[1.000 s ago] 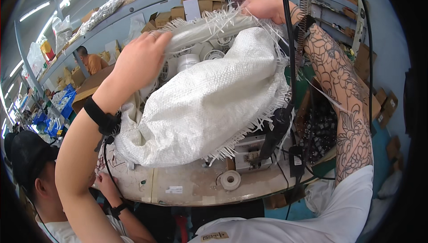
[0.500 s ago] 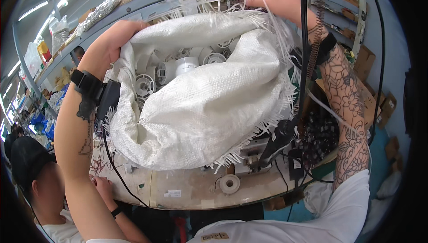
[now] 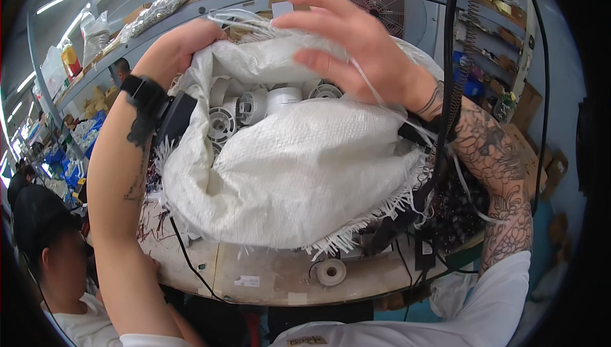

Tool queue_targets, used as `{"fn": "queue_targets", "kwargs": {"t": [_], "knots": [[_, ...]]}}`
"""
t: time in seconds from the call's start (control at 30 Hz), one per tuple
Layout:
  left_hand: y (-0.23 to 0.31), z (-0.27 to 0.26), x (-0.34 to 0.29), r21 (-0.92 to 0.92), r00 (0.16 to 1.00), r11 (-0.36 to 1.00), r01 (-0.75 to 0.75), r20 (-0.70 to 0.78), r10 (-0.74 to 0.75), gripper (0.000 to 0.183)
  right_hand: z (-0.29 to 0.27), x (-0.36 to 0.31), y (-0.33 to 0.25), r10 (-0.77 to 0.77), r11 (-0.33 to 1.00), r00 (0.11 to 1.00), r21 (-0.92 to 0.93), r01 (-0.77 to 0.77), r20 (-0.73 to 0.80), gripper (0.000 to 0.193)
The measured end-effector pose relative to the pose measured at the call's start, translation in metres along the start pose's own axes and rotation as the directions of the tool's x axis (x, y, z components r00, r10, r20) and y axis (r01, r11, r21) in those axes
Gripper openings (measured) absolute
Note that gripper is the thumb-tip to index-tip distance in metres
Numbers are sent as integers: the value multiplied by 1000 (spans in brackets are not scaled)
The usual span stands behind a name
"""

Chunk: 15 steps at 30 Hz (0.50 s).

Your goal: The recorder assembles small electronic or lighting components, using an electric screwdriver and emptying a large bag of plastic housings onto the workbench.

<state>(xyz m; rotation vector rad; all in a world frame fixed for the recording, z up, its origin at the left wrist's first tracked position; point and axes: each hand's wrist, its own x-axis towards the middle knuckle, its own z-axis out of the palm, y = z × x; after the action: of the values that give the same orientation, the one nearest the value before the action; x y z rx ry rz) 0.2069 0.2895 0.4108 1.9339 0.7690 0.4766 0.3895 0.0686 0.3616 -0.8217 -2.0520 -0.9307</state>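
A white woven sack point(image 3: 305, 175) with frayed edges stands on the workbench, its mouth gaping. Round white plastic parts point(image 3: 253, 106) show inside it. My left hand point(image 3: 198, 36) is closed on the sack's rim at the far left, its fingertips partly hidden. Over the far right part of the mouth, my right hand point(image 3: 356, 48) is slightly blurred, with its fingers spread and nothing gripped. A loose white plastic strand point(image 3: 366, 80) runs past its palm, and more strands point(image 3: 238, 17) lie along the far rim near my left hand.
A black cable point(image 3: 450, 61) and a coiled spring point(image 3: 470, 29) hang at the right. On the bench point(image 3: 267, 277) sits a white spool point(image 3: 331, 272). A co-worker point(image 3: 54, 245) sits at the lower left. Shelving and a fan point(image 3: 377, 13) are behind.
My right hand has let go of the strands it pinched at the far right, opened, and moved left and nearer over the mouth. My left hand stays on the rim.
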Motion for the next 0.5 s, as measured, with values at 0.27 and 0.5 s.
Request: {"fn": "queue_targets", "kwargs": {"t": [0.27,0.5], "knots": [[18,-1,0,275,999,961,-34,15,31,28,17,12,3,-202,876,862,-308,371,465,25],[-1,-32,-8,-46,956,989,-137,254,145,50,-19,5,49,566,805,552,-554,-212,612,30]]}}
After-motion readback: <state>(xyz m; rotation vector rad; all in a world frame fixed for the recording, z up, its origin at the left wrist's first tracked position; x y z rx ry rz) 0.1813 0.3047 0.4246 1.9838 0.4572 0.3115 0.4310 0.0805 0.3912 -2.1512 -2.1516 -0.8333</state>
